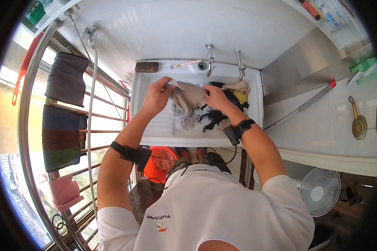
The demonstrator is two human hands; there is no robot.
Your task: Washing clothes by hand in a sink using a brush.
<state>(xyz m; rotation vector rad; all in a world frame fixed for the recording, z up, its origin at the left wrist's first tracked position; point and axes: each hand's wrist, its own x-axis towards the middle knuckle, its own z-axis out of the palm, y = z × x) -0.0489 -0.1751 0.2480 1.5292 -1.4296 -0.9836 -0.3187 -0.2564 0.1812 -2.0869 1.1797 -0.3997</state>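
Stretched between my two hands is a wet beige cloth garment [193, 95], held above a white laundry sink [150, 124]. My left hand [157, 95] pinches its left end, near a pale folded edge. At the right end, my right hand [217, 98] grips the same cloth. Part of the garment hangs down towards the suds [188, 122] in the basin. Dark clothes [218, 117] lie wet beside and below my right hand. A yellow cloth [240, 96] and a light pink-beige cloth [238, 87] are heaped against the basin's right side.
Two metal taps [209, 59] [239, 64] rise at the sink's back. On the back ledge sit a dark brush or block [146, 66] and a pink-handled brush [186, 64]. An orange bucket [154, 171] holding cloth stands below. A hose [92, 94] hangs at left; a fan [319, 193] stands at right.
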